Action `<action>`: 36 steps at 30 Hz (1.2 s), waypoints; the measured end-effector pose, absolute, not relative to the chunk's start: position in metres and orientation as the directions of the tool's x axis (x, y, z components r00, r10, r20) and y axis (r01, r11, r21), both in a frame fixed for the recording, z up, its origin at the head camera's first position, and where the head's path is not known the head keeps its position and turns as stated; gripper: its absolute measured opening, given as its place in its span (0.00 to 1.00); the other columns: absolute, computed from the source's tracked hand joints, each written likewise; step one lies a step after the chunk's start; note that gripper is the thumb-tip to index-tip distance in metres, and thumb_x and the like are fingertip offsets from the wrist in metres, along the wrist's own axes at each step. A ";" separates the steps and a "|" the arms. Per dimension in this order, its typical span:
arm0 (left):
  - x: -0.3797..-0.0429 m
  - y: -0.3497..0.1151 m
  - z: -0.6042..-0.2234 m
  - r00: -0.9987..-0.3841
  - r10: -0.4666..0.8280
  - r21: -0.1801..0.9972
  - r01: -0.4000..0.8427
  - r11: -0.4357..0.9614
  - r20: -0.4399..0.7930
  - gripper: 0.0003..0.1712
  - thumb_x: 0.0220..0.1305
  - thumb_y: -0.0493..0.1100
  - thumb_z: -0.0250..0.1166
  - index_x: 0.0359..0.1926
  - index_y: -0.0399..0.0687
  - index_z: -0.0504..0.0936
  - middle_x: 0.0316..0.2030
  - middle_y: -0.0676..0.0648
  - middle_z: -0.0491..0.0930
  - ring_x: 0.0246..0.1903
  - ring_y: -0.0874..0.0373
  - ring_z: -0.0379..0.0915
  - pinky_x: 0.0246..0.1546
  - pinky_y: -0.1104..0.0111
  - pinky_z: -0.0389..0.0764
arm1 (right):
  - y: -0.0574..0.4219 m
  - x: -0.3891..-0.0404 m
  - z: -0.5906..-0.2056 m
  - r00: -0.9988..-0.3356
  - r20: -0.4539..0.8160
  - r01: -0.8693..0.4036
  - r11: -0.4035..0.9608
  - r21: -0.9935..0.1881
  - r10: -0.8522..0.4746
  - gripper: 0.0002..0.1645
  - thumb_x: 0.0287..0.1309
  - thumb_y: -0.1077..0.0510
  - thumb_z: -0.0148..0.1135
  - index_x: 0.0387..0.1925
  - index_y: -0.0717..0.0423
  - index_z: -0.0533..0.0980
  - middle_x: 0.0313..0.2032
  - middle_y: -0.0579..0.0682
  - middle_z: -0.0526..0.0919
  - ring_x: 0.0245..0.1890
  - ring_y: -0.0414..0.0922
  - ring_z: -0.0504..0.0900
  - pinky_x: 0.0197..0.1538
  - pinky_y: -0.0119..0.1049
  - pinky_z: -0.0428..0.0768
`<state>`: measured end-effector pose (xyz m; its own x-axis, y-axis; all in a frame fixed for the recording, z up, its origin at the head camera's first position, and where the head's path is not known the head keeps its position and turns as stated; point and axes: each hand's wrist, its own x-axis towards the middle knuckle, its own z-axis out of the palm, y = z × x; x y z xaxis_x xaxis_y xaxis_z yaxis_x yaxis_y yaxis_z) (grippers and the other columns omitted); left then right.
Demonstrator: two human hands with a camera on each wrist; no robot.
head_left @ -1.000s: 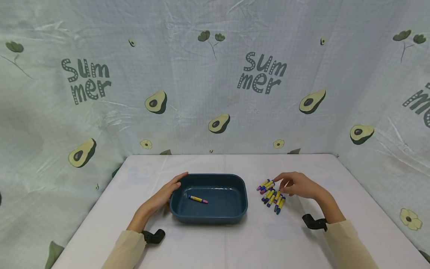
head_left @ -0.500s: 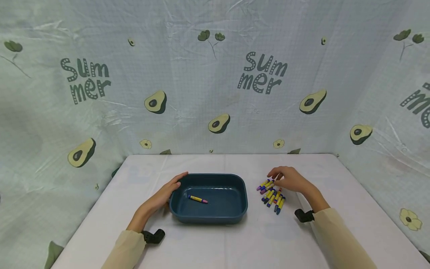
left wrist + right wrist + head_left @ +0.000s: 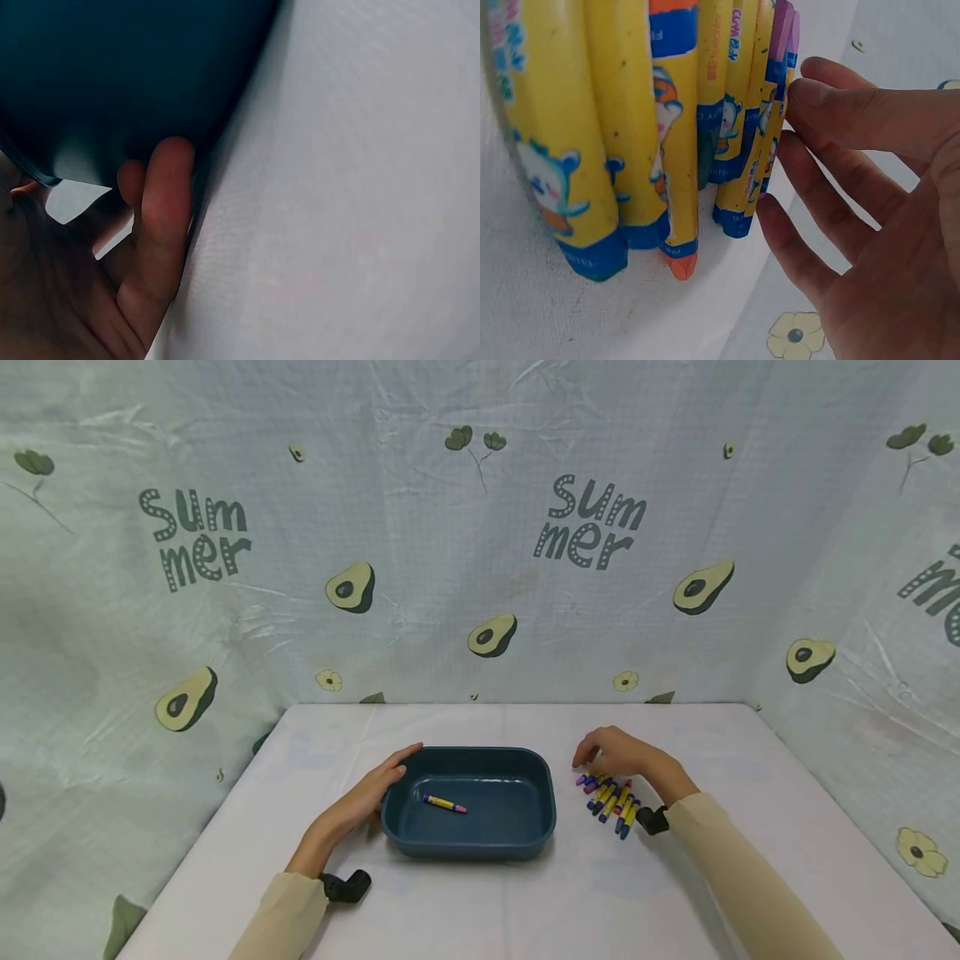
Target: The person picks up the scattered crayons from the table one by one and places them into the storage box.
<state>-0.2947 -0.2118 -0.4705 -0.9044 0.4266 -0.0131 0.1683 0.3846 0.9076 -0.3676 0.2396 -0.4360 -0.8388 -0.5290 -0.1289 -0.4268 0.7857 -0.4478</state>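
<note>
A dark blue rectangular bin (image 3: pixel 480 850) stands on the table with one yellow-wrapped crayon (image 3: pixel 445 804), pink-tipped, lying in it. My left hand (image 3: pixel 367 793) holds the bin's left side, its fingers (image 3: pixel 166 202) against the outer wall in the left wrist view. To the right of the bin, several yellow-wrapped crayons (image 3: pixel 609 802) lie in a fanned group. Over the far end of that group is my right hand (image 3: pixel 618 750), partly covering the purple-tipped ones. In the right wrist view its thumb and fingertips are right at the outermost crayons (image 3: pixel 769 112), fingers slightly bent and spread.
A white cloth covers the table (image 3: pixel 510 910). Behind it hangs a pale curtain (image 3: pixel 420 527) printed with avocados and lettering. A black wrist camera (image 3: pixel 651 820) on the right wrist overlaps the near crayons' end in the head view.
My right hand has moved left and away from me along the crayons, from their right side to the far purple-tipped ones. The left hand and the bin have stayed in place.
</note>
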 end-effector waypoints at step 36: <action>-0.294 -0.212 -0.470 -0.909 0.416 0.909 0.150 0.389 -0.028 0.30 0.85 0.52 0.38 0.83 0.61 0.53 0.83 0.43 0.47 0.82 0.37 0.41 0.76 0.34 0.47 | 0.248 -0.364 -0.429 -0.849 -0.078 -0.434 0.775 -0.460 -0.522 0.10 0.66 0.65 0.63 0.44 0.52 0.86 0.42 0.48 0.88 0.42 0.43 0.81 0.54 0.46 0.84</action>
